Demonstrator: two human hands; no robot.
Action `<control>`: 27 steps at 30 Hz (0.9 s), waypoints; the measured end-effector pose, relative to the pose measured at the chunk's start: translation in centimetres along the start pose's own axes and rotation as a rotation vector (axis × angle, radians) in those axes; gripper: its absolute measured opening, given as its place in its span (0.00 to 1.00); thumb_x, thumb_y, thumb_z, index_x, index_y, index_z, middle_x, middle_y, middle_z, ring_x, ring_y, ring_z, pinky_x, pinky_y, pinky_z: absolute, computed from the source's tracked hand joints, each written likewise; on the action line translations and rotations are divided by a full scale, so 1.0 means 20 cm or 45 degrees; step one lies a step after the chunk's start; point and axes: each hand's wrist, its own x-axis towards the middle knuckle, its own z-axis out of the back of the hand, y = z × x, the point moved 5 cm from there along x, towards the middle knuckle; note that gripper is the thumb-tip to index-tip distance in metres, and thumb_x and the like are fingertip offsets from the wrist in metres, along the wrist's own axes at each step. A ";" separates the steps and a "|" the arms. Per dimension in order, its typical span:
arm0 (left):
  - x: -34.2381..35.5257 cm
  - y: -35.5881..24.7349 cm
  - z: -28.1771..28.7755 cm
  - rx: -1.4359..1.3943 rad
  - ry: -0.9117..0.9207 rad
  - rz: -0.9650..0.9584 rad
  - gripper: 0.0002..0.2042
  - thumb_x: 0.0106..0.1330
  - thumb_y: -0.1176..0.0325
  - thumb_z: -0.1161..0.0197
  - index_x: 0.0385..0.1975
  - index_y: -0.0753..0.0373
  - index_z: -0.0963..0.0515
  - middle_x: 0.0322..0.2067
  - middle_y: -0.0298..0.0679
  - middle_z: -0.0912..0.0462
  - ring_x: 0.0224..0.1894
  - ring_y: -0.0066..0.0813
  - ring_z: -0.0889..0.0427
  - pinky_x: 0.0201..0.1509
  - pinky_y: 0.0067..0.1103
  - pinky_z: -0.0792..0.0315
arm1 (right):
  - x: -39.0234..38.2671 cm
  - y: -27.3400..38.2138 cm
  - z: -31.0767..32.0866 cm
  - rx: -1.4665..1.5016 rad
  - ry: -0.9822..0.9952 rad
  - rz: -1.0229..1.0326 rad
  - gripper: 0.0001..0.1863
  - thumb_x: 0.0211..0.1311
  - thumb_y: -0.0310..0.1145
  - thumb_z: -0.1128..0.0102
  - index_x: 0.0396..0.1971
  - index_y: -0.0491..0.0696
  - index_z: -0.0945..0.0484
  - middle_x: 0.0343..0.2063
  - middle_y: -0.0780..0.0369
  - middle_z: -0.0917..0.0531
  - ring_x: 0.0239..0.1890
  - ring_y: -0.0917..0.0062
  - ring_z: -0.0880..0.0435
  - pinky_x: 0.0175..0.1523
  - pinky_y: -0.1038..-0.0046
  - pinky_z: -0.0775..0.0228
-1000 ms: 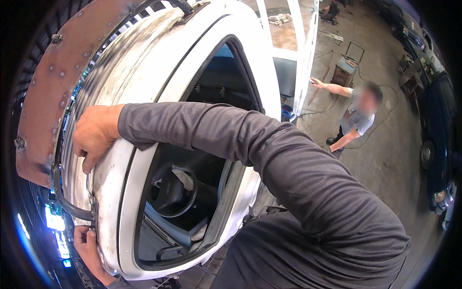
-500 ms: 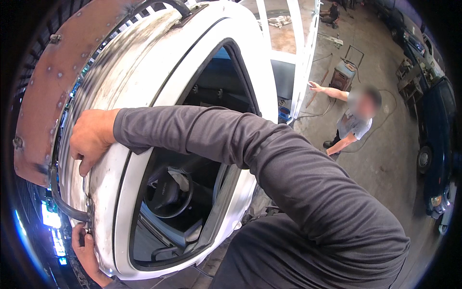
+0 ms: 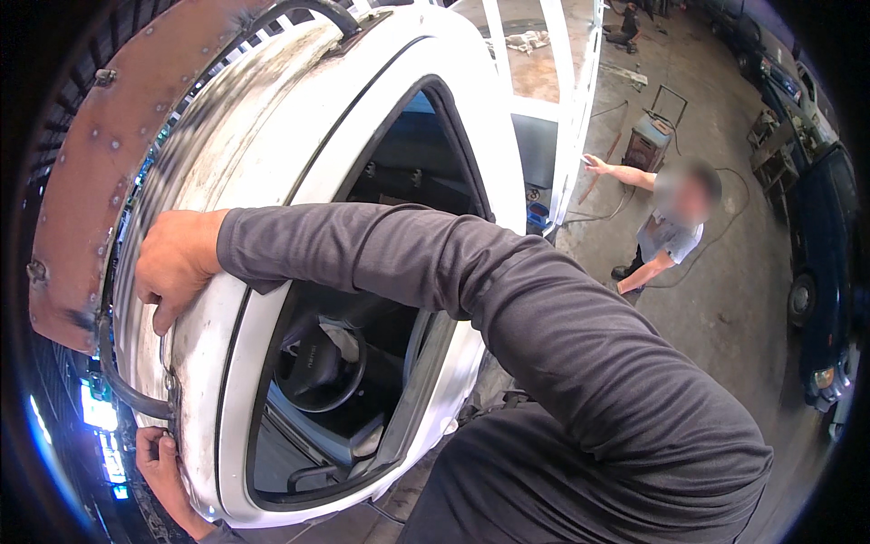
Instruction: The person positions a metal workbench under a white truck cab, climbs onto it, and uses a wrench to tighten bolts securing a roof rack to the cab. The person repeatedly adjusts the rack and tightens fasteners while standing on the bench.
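My right hand (image 3: pixel 181 263) is closed over the top of a thin, shiny metal tool (image 3: pixel 164 352), seemingly a wrench, at the left edge of a white vehicle's cab roof (image 3: pixel 201 343). The tool's lower part reaches toward the foot of a dark bent tube (image 3: pixel 136 395) bolted along that edge. Just below this foot, my left hand (image 3: pixel 163 467) has thumb and fingers drawn together against the roof edge. Whatever small part they pinch is hidden. My right sleeve (image 3: pixel 408 254) crosses over the open side window.
A rusty brown panel (image 3: pixel 100 181) rises beyond the tube. Inside the cab is a steering wheel (image 3: pixel 319 370). At right, a person in a grey shirt (image 3: pixel 672 231) touches a white frame (image 3: pixel 573 118). Behind stand a wheeled machine (image 3: pixel 649 138) and a dark blue vehicle (image 3: pixel 823 272).
The whole view has shifted slightly. My left thumb and fingertips sit a little lower beside the tube's foot. My right hand keeps its grip in nearly the same place.
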 end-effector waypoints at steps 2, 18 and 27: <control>-0.02 -0.05 -0.01 0.028 -0.060 -0.067 0.16 0.70 0.58 0.33 0.39 0.67 0.25 0.33 0.30 0.27 0.35 0.19 0.34 0.41 0.18 0.37 | 0.00 0.00 0.00 0.008 0.013 -0.005 0.23 0.57 0.61 0.35 0.33 0.56 0.10 0.30 0.60 0.11 0.38 0.61 0.12 0.44 0.60 0.23; 0.03 0.04 -0.03 -0.025 0.034 -0.097 0.15 0.69 0.59 0.33 0.39 0.66 0.24 0.32 0.28 0.30 0.33 0.17 0.36 0.36 0.17 0.41 | -0.01 -0.01 0.00 -0.028 0.004 -0.003 0.23 0.57 0.61 0.35 0.33 0.56 0.10 0.30 0.60 0.11 0.38 0.61 0.12 0.45 0.60 0.23; 0.01 -0.03 -0.05 -0.085 -0.050 -0.130 0.16 0.68 0.57 0.31 0.37 0.65 0.25 0.32 0.28 0.27 0.30 0.15 0.37 0.33 0.16 0.42 | -0.02 -0.01 0.01 0.005 0.019 -0.036 0.22 0.56 0.61 0.34 0.32 0.56 0.10 0.30 0.60 0.11 0.38 0.61 0.12 0.44 0.61 0.23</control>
